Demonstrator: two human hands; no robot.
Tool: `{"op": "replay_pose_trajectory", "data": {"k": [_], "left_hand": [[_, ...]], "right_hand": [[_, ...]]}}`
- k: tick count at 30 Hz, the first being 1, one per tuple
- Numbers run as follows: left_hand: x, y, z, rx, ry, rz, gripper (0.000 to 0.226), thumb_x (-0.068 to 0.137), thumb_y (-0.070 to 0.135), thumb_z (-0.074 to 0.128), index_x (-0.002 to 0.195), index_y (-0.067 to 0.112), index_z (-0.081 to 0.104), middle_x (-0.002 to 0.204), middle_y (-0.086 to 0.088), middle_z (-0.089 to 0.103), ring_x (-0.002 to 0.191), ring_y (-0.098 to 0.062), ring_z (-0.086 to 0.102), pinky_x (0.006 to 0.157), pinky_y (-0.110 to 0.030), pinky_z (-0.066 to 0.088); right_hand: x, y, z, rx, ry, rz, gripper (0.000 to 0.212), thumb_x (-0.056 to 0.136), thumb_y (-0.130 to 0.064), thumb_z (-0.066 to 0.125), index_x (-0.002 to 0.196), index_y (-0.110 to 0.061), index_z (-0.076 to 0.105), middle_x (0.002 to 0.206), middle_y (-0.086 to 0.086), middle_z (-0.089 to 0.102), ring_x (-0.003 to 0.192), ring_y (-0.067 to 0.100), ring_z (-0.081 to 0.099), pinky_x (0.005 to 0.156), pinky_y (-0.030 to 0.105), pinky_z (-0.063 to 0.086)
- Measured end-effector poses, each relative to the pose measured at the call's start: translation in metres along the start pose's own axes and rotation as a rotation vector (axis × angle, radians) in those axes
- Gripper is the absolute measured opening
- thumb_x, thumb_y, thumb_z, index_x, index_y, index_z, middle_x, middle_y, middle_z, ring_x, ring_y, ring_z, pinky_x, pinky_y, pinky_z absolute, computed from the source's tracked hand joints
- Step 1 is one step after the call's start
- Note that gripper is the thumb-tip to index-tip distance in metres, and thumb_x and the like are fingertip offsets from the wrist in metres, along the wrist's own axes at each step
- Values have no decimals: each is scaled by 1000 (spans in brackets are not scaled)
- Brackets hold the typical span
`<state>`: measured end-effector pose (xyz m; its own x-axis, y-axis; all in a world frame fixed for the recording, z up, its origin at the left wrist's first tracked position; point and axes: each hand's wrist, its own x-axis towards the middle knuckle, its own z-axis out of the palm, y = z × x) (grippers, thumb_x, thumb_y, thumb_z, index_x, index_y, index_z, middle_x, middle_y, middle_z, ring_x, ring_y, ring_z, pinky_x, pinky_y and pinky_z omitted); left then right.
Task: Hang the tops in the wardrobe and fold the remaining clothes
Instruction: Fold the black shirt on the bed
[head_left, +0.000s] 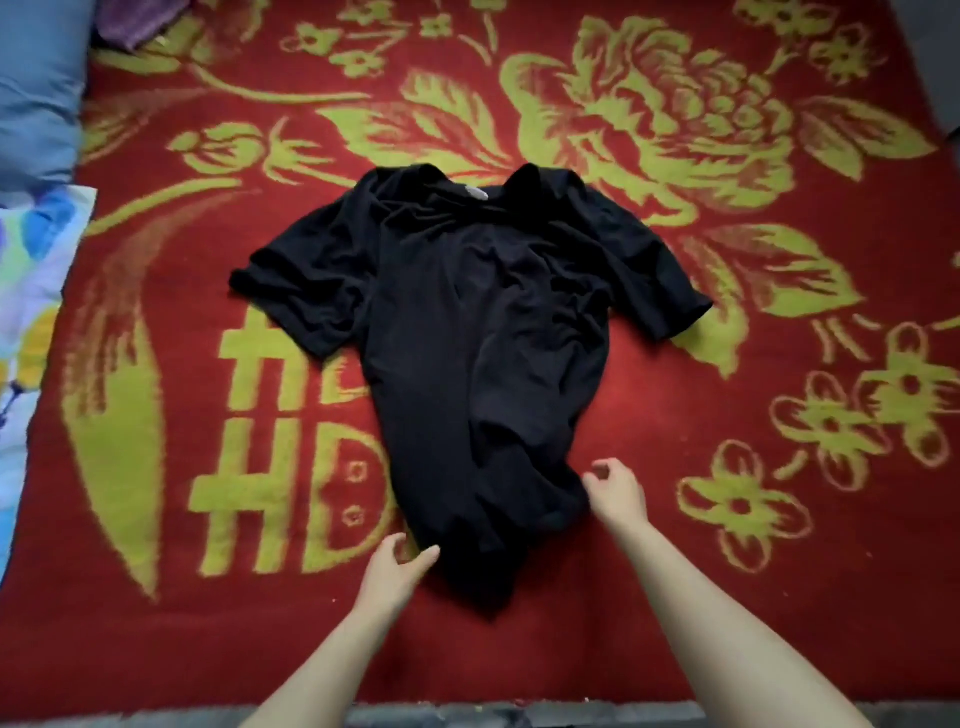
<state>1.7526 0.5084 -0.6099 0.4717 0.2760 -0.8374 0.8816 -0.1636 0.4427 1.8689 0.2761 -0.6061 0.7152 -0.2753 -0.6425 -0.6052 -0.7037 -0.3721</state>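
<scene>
Likely step: flattening black short-sleeved T-shirt (467, 338) on red floral blanket (675, 597).
Left hand (400, 566), right hand (615, 488) open at hem, gripping nothing; next: probably tug hem flat.

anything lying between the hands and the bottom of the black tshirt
Nothing visible does. The left hand and right hand are both at the bottom hem of the black t-shirt, which lies spread on the red blanket.

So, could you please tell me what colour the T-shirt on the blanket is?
The T-shirt is plain black, clearest in the head view.
</scene>
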Motion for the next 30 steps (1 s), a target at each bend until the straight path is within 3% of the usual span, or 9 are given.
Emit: {"op": "replay_pose_trajectory", "data": {"k": [7,10,13,17,19,22,25,27,30], "left_hand": [[28,-22,58,-293,142,4,24,90,16,61,112,10,52,118,-9,60,103,-23,58,88,-37,47],[23,-33,53,-369,143,78,11,93,8,55,98,15,61,106,-8,66,100,-26,61,93,-46,48],[12,-42,27,-436,220,111,14,90,5,58,87,17,66,97,-9,69,91,-23,63,87,-39,48],[-5,-54,-15,-703,141,72,18,90,1,51,98,4,67,89,-3,73,81,-15,69,72,-26,56],[-13,-58,-26,-804,96,78,26,92,-1,44,97,7,68,87,-1,74,79,-11,70,67,-20,57],[-24,-66,-30,-837,109,65,22,97,8,42,100,11,63,91,0,74,82,-11,70,72,-25,57],[-21,-82,-29,-699,185,33,13,96,13,49,97,10,62,92,-6,70,84,-20,66,77,-36,55],[-14,-97,-30,-551,269,9,7,92,13,57,92,7,59,94,-14,64,86,-26,60,77,-39,47],[-5,-109,-39,-497,364,-51,8,88,13,63,84,8,58,91,-14,59,82,-24,55,72,-36,45]], "right_hand": [[30,28,52,-40,-50,-156,58,88,-12,56,142,-8,35,141,12,42,128,28,42,101,30,33],[27,41,59,-87,-26,-199,30,88,-9,50,116,-7,60,116,15,63,108,31,56,83,33,40],[15,59,41,106,123,-126,11,85,-7,49,83,-8,60,82,13,62,83,29,57,66,33,32],[-13,100,-2,289,255,80,25,83,-8,50,59,-11,49,60,6,47,67,23,43,59,35,29],[-31,116,-15,283,202,104,29,81,-9,51,53,-12,46,54,3,41,61,21,39,54,34,27],[-52,132,-13,272,81,106,32,82,-12,57,51,-12,48,46,-3,36,51,16,34,51,30,24],[-58,141,2,168,-38,162,24,88,-23,57,70,-9,60,58,2,51,60,20,48,59,32,37],[-56,143,14,119,-27,192,18,90,-23,55,96,-9,65,92,8,65,90,27,58,79,35,43],[-49,134,31,48,-4,107,41,89,-18,57,128,-9,51,125,16,54,115,33,51,93,35,40]]}}
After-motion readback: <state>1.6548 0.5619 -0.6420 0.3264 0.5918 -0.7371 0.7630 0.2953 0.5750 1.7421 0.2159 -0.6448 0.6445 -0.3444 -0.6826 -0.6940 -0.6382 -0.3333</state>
